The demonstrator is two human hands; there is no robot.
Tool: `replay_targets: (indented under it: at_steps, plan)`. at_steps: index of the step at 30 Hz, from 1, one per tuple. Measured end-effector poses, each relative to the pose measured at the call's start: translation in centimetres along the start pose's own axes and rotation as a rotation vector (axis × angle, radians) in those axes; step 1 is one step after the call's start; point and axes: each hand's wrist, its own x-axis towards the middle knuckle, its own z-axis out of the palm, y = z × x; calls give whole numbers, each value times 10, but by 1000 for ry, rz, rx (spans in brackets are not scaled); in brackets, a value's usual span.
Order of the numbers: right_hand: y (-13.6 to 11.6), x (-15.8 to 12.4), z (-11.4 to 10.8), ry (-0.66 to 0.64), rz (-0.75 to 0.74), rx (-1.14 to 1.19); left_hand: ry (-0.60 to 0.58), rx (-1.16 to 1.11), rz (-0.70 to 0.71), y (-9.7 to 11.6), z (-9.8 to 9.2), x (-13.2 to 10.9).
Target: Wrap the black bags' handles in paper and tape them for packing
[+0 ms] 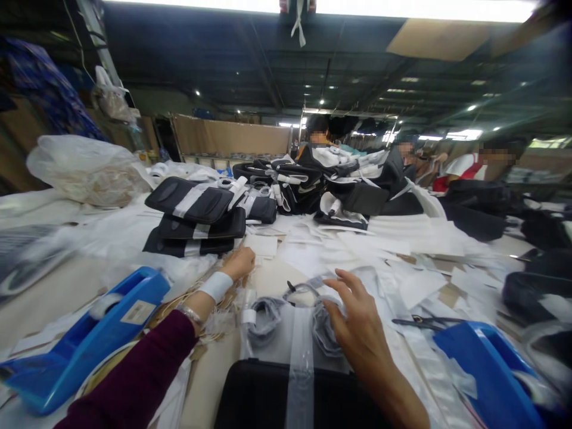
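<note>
My right hand [355, 316] is spread, fingertips on a coil of grey strap [326, 329] inside a transparent plastic sleeve [268, 339]. A second grey coil [263, 322] lies beside it. Below them sits a black padded case [254, 399] with a transparent strip [300, 381] across it. My left hand [239, 264] rests palm down at the foot of a stack of black padded cases [192, 217], near loose white papers [304, 250]. A white band [217, 286] circles that wrist. Nothing shows held in either hand.
Blue tape dispensers stand at both sides [84, 339] [487, 375], with black-handled scissors [424, 322] near the right one. Piles of black cases and white sheets cover the table. Plastic bags [84, 170] lie far left. Several co-workers [478, 167] sit beyond.
</note>
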Motion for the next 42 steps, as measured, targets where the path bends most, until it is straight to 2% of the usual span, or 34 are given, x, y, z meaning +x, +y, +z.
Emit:
replay_targets:
  at_steps: [3, 9, 14, 18, 22, 24, 26, 29, 31, 35, 42]
  plan:
    - [-5, 9, 2, -23, 9, 123, 29, -289, 8, -4, -14, 4]
    - [-17, 26, 8, -125, 81, 400, 130, -865, 85, 5, -62, -5]
    - [-26, 45, 30, -217, 98, 667, 82, -1085, 107, 28, -97, -15]
    - [-36, 67, 54, -292, 219, 860, 29, -1161, 122, 53, -110, -24]
    - [-52, 90, 68, -326, 347, 952, -103, -1205, 181, 80, -110, -38]
    - [-60, 99, 68, -317, 354, 1031, -178, -1193, 208, 94, -106, -46]
    - [-66, 105, 66, -305, 345, 1206, -214, -1144, 215, 109, -102, -51]
    - [-69, 109, 62, -282, 346, 1510, -157, -1077, 221, 129, -97, -56]
    - [-66, 108, 59, -274, 389, 1591, -65, -1097, 238, 137, -95, -56]
    - [-49, 104, 57, -314, 464, 1610, 76, -1246, 285, 141, -86, -51]
    - [-18, 101, 50, -367, 475, 1629, 95, -1358, 296, 153, -52, -41]
